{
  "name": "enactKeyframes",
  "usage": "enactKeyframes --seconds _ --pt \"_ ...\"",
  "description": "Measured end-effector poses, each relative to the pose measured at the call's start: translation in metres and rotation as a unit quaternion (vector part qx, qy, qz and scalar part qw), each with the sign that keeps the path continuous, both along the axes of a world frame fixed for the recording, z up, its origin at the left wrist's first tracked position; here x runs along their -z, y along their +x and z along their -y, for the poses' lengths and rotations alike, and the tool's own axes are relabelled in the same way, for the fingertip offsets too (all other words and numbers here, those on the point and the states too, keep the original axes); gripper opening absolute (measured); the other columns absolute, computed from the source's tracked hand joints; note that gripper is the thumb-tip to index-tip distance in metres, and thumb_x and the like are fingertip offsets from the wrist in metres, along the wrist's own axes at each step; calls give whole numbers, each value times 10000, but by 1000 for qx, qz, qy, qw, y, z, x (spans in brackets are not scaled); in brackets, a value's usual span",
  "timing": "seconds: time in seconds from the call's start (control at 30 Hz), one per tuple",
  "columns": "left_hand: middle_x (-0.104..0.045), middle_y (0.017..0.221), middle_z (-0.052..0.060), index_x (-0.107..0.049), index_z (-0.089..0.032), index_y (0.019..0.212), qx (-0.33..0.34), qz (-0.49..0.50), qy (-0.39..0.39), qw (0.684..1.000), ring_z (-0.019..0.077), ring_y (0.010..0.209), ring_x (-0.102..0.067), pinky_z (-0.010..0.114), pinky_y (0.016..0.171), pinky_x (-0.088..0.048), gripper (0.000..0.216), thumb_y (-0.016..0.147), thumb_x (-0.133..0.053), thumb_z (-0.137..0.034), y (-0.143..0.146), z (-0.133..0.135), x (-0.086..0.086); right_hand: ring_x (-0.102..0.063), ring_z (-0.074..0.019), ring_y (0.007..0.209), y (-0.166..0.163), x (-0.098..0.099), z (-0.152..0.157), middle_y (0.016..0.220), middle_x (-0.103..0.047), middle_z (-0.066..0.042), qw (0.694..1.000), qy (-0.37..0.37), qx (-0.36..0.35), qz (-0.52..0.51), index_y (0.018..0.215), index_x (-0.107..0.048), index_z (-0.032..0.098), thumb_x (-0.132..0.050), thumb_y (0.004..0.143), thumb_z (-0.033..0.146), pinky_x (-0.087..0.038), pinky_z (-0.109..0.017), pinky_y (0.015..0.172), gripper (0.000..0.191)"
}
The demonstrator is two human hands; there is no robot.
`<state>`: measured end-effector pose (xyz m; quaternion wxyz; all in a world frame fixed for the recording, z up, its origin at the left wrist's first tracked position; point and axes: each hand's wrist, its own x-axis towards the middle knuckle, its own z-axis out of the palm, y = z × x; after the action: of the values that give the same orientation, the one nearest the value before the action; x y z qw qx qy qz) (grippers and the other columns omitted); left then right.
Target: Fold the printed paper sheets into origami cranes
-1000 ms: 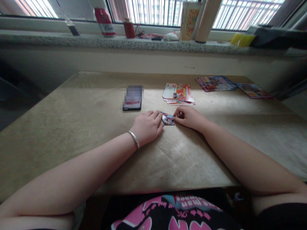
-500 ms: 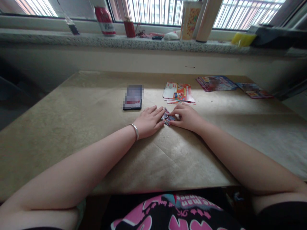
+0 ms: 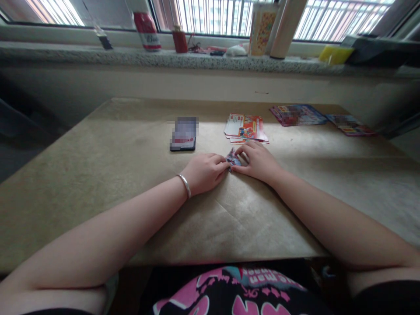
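Observation:
Between my hands on the table lies a small folded piece of printed paper (image 3: 233, 158), patterned in blue, white and red. My left hand (image 3: 206, 170), with a silver bangle at the wrist, has its fingers drawn together at the paper's left edge. On the other side, my right hand (image 3: 257, 161) grips the paper's right edge between thumb and fingers. Parts of the paper are hidden under the fingertips. Just beyond my right hand sits a stack of printed sheets (image 3: 246, 127), white and orange-red.
A phone (image 3: 183, 133) lies on the table (image 3: 98, 170), beyond my left hand. More colourful printed sheets (image 3: 305, 114) are at the far right. Along the stone windowsill (image 3: 124, 57) stand a red and white can (image 3: 147, 31), a red bottle (image 3: 180, 40) and a patterned cup (image 3: 262, 30).
My left hand has gone from lying flat with fingers stretched to having them bent and closed at the paper's edge. My right hand stays at the paper, nearly unmoved.

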<state>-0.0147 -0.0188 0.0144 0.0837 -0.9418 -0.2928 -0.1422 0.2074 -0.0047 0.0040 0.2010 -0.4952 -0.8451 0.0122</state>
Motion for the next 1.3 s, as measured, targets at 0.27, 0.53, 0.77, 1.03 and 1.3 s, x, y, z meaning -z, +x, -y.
enactKeyframes --seconds 0.27,0.53,0.77,1.03,1.3 --pt "-668 1174 105 -636 -177 1208 83 5 -12 996 203 1062 -642 346 931 -539 344 924 -441 -176 -4 -1 2 -546 -240 1003 3 1 0 1026 -689 -59 995 55 -77 -37 910 -772 241 -623 871 312 -419 -398 937 169" --pt "-639 1164 116 -686 -224 1174 66 29 -42 997 216 1034 -620 372 919 -532 348 892 -492 -164 -3 -3 6 -556 -207 889 0 4 -1 939 -687 -67 997 26 -72 -7 1039 -770 267 -576 909 343 -434 -350 823 246" --pt "-637 1143 108 -698 -240 1167 55 51 -83 994 207 1008 -603 375 928 -517 382 852 -509 -136 -3 -3 6 -542 -225 859 4 -1 -5 938 -630 -84 993 42 34 108 1173 -711 320 -449 955 413 -354 -341 730 353" --pt "-632 1154 106 -691 -236 1172 52 56 -97 992 207 1030 -594 386 948 -506 401 833 -510 -121 -2 -3 5 -539 -259 967 -1 -7 -5 1038 -617 -109 985 0 78 153 1295 -617 338 -347 972 506 -342 -352 799 454" --pt "-638 1139 96 -683 -243 1175 48 47 -81 994 203 1018 -594 363 933 -508 392 842 -512 -130 -1 -3 5 -542 -325 1001 -1 -1 -11 1063 -641 -147 987 25 92 127 1255 -647 312 -456 882 640 -375 -437 837 532"
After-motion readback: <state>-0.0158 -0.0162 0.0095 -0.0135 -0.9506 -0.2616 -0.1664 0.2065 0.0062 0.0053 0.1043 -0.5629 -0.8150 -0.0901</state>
